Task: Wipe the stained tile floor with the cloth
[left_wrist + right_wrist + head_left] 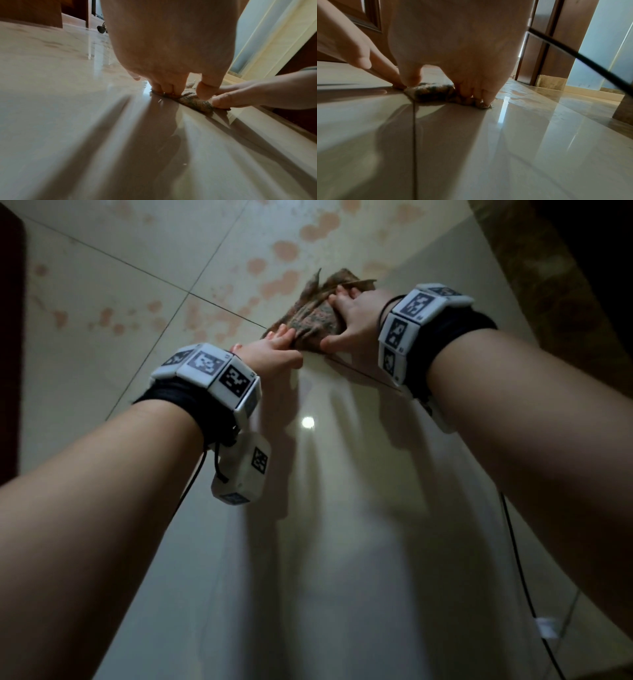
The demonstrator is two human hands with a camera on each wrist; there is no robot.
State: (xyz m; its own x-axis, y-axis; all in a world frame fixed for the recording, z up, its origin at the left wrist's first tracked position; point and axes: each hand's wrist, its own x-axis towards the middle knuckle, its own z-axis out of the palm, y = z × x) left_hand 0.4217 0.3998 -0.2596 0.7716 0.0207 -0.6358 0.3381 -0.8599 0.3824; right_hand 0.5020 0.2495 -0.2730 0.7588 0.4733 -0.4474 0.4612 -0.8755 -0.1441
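Observation:
A brown patterned cloth (311, 316) lies bunched on the pale tile floor (342, 508), at the near edge of a spread of pinkish stains (284, 251). My left hand (281, 337) reaches its near-left edge, fingers stretched out and pressing it to the tile. My right hand (342, 316) lies over the cloth's right side, thumb and fingers curled round the bunch. In the left wrist view, my left hand (184, 92) bears down on the cloth (195, 102). The right wrist view has the cloth (433, 92) humped between my right hand's (444, 88) thumb and fingers.
Dark wood (10, 337) borders the floor on the left, and a brown marbled skirting (548, 302) runs along the right. A black cable (517, 559) with a white clip (546, 626) trails from my right wrist. A wet sheen (510, 92) lies beyond the cloth, before a wooden door frame (547, 40).

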